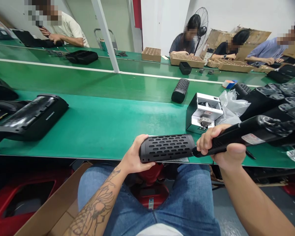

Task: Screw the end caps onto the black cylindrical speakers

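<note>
My left hand [134,156] is wrapped round the left end of a black perforated cylinder [167,147], held level over the near edge of the green table [105,121]. My right hand [220,146] grips a black electric screwdriver [250,134], whose tip meets the cylinder's right end. Just behind the cylinder stands a small silver screw feeder box [204,113].
A second perforated cylinder [180,90] lies farther back on the green table. A large black housing [31,116] sits at left, several black parts [275,98] and clear bags [232,105] at right. A cardboard box [51,206] and red stools [22,196] lie below. Several people work at the far bench.
</note>
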Available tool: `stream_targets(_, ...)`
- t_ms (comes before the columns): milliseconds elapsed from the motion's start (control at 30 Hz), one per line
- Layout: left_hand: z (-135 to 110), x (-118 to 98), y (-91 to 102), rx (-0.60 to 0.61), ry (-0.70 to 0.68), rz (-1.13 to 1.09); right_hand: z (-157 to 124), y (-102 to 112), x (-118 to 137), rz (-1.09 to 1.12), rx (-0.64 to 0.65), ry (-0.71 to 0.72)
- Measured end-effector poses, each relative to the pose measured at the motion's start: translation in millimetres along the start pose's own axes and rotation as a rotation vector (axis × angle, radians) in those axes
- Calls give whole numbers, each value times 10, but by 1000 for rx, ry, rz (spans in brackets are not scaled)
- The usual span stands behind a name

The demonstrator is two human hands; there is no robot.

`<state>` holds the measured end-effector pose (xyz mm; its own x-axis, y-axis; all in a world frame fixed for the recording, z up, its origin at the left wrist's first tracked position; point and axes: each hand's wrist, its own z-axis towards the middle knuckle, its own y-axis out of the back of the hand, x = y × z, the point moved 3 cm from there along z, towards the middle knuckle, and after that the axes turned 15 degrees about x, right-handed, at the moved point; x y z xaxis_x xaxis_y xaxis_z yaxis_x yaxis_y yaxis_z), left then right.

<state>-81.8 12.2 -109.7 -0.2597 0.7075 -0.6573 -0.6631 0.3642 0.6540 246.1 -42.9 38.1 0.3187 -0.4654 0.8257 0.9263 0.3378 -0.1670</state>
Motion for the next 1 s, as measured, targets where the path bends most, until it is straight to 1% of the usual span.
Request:
stream_targets(133, -5, 3, -6, -7, -17, 20, -30, -29, -14, -13, 33, -7)
stream_targets(233, -16, 10, -22, -8, -22, 21, -34, -48, 52, -60, -12, -8)
stream_targets(300, -24, 14, -35, -10, -22, 25, 26, -2, 129, -94, -59, 2)
stream_targets(367, -34, 17, -46, -16, -22, 35, 144, 139, 211, -176, -169, 75)
stream_targets(433, -44, 20, -54, -22, -22, 42, 290, 366, 257, -343, -347, 201)
stream_targets(500, -53, 26, -58, -32, -20, 44, 426, 615, 228, -536, -508, 298)
stream_targets(533, -56, 29, -59, -34, -17, 45, 485, 730, 183, -604, -547, 316)
stream_targets(600, -60, 35, -60, -30, -8, 49, 561, 921, 62, -672, -567, 303)
stream_targets(700, -62, 41, -62, -24, 6, 55, 562, 1064, -88, -677, -552, 262)
stream_targets(767, -62, 39, -65, -26, 2, 63, 529, 1066, -122, -677, -546, 239)
stream_targets(867, -56, 35, -75, -24, 5, 71, 484, 968, -48, -683, -558, 237)
stream_targets(933, -49, 29, -79, -19, 15, 69, 457, 838, 75, -686, -564, 232)
stream_targets(1000, -41, 16, -79, -14, 14, 67, 414, 646, 239, -663, -566, 241)
